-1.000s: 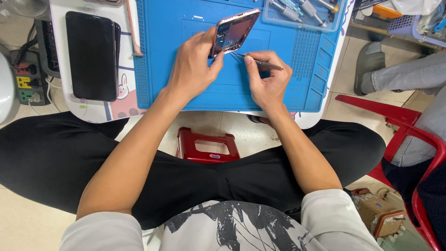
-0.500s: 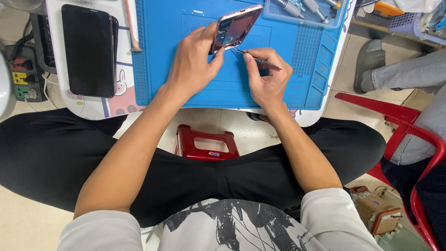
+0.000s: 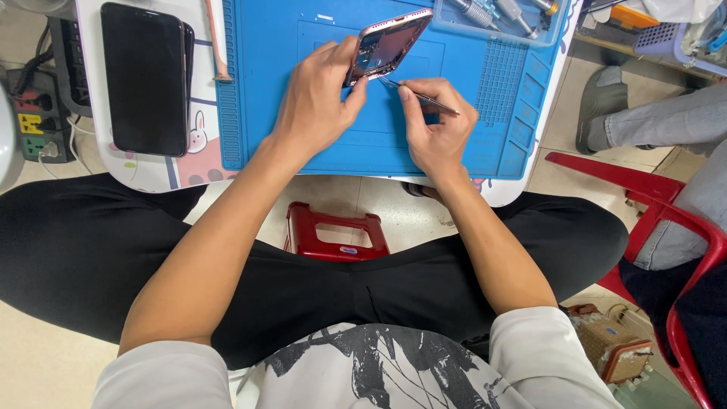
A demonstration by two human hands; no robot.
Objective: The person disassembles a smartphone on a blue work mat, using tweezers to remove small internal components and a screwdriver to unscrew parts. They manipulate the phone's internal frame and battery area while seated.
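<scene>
My left hand (image 3: pixel 318 98) grips an opened phone body (image 3: pixel 386 42) with a rose-coloured frame, tilted up over a blue work mat (image 3: pixel 265 91). My right hand (image 3: pixel 435 125) pinches thin metal tweezers (image 3: pixel 424 97), whose tip touches the phone's lower edge. Both hands rest over the mat's middle.
A black phone screen (image 3: pixel 144 76) lies face up on the white table at the left, beside a pink-handled tool (image 3: pixel 218 45). A clear tray with screwdrivers (image 3: pixel 500 15) sits at the mat's far right. A power strip (image 3: pixel 34 121) is far left. Another person's legs and a red chair (image 3: pixel 666 212) are at the right.
The view has shifted slightly; the hands hold the same grip, with the tweezers' tip staying at the phone's lower edge.
</scene>
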